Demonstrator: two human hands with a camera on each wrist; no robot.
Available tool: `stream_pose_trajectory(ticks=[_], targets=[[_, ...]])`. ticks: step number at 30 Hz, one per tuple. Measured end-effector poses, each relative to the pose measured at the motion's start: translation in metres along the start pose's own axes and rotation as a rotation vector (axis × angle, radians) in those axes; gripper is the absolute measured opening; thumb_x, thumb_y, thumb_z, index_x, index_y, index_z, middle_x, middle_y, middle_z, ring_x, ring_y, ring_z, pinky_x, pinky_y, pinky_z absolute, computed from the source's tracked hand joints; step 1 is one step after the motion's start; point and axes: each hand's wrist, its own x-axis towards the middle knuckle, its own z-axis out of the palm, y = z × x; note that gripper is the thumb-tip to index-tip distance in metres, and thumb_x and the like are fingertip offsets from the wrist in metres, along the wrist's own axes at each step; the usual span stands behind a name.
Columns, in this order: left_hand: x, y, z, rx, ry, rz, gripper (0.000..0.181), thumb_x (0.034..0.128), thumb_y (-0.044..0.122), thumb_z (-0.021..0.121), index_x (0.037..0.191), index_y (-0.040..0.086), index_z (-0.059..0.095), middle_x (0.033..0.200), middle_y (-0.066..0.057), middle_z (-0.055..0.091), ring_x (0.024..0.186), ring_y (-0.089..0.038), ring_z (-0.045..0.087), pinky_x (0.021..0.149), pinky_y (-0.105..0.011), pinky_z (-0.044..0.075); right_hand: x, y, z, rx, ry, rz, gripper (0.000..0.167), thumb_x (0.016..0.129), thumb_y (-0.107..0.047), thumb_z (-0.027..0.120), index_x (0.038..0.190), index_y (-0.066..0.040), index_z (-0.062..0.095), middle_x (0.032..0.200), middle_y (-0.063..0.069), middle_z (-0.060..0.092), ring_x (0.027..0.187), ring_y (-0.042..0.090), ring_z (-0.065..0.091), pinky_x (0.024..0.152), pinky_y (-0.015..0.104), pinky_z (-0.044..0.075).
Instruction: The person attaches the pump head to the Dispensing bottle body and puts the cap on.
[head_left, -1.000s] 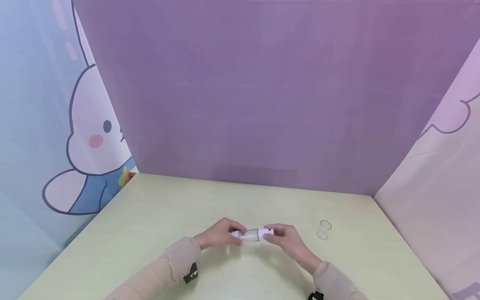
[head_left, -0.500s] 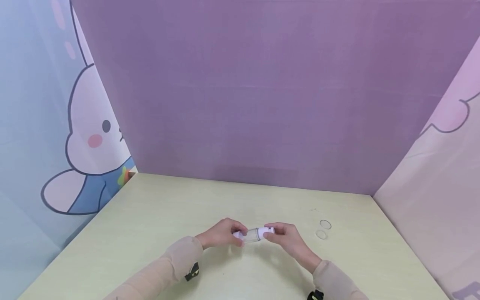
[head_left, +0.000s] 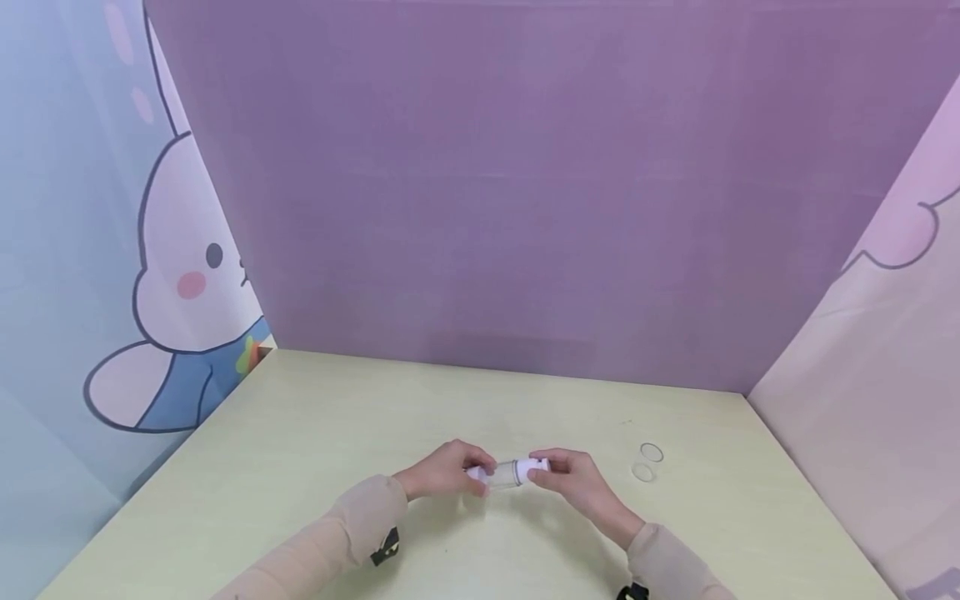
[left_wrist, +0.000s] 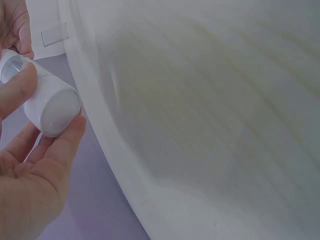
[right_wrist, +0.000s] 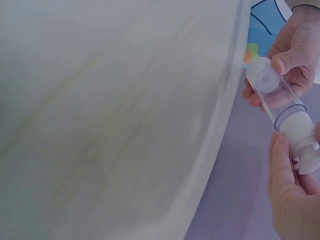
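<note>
Between both hands lies a small clear pump bottle with white ends, held level above the table. My left hand pinches its white base, thumb on top and fingers beneath in the left wrist view. On the other end, my right hand grips the white pump head next to a dark ring around the clear barrel. A white disc shows inside the barrel near the base in the right wrist view. Part of the base is hidden by the left fingers.
A clear cylindrical cap lies on its side on the pale table, right of the right hand. A purple panel rises at the table's back edge, with printed cloth on both sides.
My left hand has shifted slightly right with the base, and less clear barrel shows between the hands. The right hand stays nearly still on the pump head. The clear cap has not moved.
</note>
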Motion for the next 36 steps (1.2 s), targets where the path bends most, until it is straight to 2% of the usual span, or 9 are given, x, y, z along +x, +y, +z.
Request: stream_pose_trajectory(ticks=[7, 13, 21, 36], targets=[[-0.0001, -0.0052, -0.0003, -0.009, -0.003, 0.006, 0.028, 0.0755, 0.010, 0.072, 0.102, 0.006, 0.066, 0.106, -0.004, 0.065, 0.095, -0.016, 0.058, 0.086, -0.038, 0.046, 0.0015, 0.0018, 0.0008, 0.007, -0.001, -0.019, 0.041, 0.080, -0.015, 0.070, 0.115, 0.004, 0.059, 0.113, 0.018, 0.063, 0.102, 0.028, 0.060, 0.083, 0.033, 0.050], [-0.0001, -0.0059, -0.0003, 0.009, -0.005, 0.025, 0.027, 0.0752, 0.011, 0.072, 0.100, 0.005, 0.066, 0.105, -0.005, 0.066, 0.093, -0.015, 0.057, 0.085, -0.036, 0.045, 0.0008, 0.0008, -0.0013, 0.097, -0.061, -0.052, 0.043, 0.078, -0.003, 0.069, 0.118, 0.007, 0.056, 0.121, 0.025, 0.056, 0.113, 0.035, 0.054, 0.081, 0.027, 0.051], [0.0002, -0.0056, 0.0023, 0.002, -0.008, 0.022, 0.027, 0.0751, 0.009, 0.072, 0.101, 0.003, 0.066, 0.104, -0.005, 0.066, 0.092, -0.015, 0.057, 0.084, -0.036, 0.045, -0.0005, 0.0017, -0.0012, 0.117, -0.092, -0.045, 0.042, 0.078, 0.002, 0.067, 0.118, 0.006, 0.056, 0.121, 0.025, 0.055, 0.109, 0.029, 0.057, 0.079, 0.027, 0.051], [0.0004, -0.0032, 0.0009, -0.020, -0.005, 0.013, 0.030, 0.0744, 0.008, 0.073, 0.103, 0.003, 0.066, 0.104, -0.006, 0.066, 0.096, -0.017, 0.058, 0.087, -0.039, 0.045, 0.0025, 0.0027, 0.0006, 0.053, -0.035, -0.023, 0.036, 0.077, -0.003, 0.069, 0.112, 0.002, 0.062, 0.114, 0.020, 0.061, 0.104, 0.026, 0.060, 0.079, 0.027, 0.051]])
